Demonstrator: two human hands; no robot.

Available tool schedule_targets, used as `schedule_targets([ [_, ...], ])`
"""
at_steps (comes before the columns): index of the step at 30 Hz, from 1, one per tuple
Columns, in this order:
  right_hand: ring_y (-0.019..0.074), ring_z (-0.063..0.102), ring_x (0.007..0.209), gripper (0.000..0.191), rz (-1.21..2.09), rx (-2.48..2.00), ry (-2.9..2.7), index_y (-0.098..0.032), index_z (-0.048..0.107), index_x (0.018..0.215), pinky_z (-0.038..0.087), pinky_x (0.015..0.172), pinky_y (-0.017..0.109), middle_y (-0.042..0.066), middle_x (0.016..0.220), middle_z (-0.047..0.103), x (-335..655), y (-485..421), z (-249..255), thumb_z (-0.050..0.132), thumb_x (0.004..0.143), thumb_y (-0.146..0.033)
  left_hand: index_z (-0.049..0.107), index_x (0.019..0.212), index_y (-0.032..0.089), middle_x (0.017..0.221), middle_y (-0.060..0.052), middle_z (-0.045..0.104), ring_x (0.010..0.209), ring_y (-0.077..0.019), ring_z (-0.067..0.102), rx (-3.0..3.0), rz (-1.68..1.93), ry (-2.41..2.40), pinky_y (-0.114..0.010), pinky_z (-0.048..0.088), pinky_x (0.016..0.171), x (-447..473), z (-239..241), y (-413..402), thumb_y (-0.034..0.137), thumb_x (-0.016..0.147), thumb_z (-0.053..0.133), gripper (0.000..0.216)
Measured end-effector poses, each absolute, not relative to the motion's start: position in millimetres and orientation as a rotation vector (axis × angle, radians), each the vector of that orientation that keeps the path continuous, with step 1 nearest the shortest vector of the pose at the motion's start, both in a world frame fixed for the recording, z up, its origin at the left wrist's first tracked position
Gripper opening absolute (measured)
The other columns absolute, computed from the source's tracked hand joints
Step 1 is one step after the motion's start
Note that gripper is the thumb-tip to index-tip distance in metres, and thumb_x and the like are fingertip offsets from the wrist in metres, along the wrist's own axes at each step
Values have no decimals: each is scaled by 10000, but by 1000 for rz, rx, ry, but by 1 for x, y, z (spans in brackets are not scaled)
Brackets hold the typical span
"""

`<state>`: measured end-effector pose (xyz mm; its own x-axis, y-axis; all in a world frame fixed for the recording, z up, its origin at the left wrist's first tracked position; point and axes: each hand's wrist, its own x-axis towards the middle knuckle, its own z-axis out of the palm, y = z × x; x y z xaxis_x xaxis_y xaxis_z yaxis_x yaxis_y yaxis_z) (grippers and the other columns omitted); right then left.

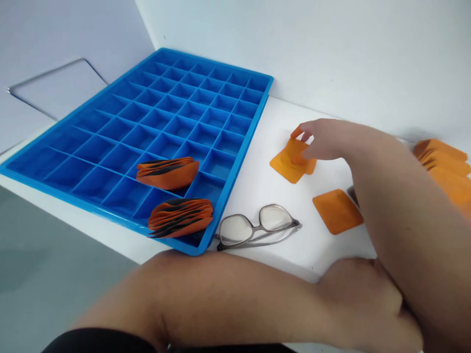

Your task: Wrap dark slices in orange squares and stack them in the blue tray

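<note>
My right hand (324,139) reaches left across the white table (257,186), and its fingertips pinch an orange square pad (290,164) that lies on another one. A single orange pad (336,211) lies flat just in front of it. More orange pads (443,162) are heaped at the far right. My left forearm lies across the near edge. My left hand (364,299) is curled under my right forearm, and what it holds, if anything, is hidden. A blue grid tray (110,157) on the left has two near cells filled with stacks of orange pads (167,172) (182,215).
Grey-framed glasses (257,228) lie on the table between the tray's near corner and the loose pads. White walls close in behind the tray and the table. A wire outline (55,78) shows on the left wall. The floor drops away at the lower left.
</note>
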<state>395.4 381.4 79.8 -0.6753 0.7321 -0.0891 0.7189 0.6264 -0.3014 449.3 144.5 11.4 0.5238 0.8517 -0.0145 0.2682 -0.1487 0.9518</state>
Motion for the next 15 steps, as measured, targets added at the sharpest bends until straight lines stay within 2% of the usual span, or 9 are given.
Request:
schedule_targets([
  [3,247,679,699,419,528,-1423,-2799,-258,773,932,589,629,410,31,850,750,390,368,85,863,532,-173,672,1049,142,1156,-136,762,1175,-384,721,1757,635,925,-435,631,961,449,9,146,334,907,526,280],
  [5,212,670,652,330,551,-1440,-2754,-238,762,920,533,536,336,21,859,757,391,357,100,804,603,-159,680,1023,160,1132,-111,773,1121,-343,738,1753,597,908,-411,636,931,446,10,147,305,891,535,244],
  [7,186,675,654,238,565,-1393,-2662,-234,750,915,493,506,292,12,872,764,402,346,119,730,694,-149,689,1086,181,1129,-77,782,1081,-283,745,1706,575,884,-383,632,932,441,14,148,259,899,511,269],
  [10,183,727,828,184,628,-1089,-2314,-234,738,989,563,637,285,34,1004,783,437,330,147,689,823,-173,646,1311,208,1167,-40,793,1120,-217,727,1659,626,862,-366,586,1050,437,16,142,227,955,455,405],
  [12,191,737,923,158,608,-963,-2032,-226,734,1027,595,742,301,73,1078,782,472,318,156,727,870,-229,640,1372,197,1086,-43,809,1104,-207,727,1756,627,859,-378,529,1133,437,15,135,235,976,456,438],
  [13,196,737,928,163,597,-978,-1910,-227,741,1031,598,759,309,91,1088,781,492,312,157,759,873,-263,658,1364,192,1015,-45,812,1075,-210,733,1830,603,851,-389,504,1158,437,13,132,244,980,469,431],
  [15,203,725,825,179,629,-1096,-1641,-249,774,954,583,695,321,94,1000,784,533,301,152,857,807,-308,697,1321,198,919,-39,806,1019,-210,746,1957,546,814,-402,464,1182,438,12,125,261,989,482,401],
])
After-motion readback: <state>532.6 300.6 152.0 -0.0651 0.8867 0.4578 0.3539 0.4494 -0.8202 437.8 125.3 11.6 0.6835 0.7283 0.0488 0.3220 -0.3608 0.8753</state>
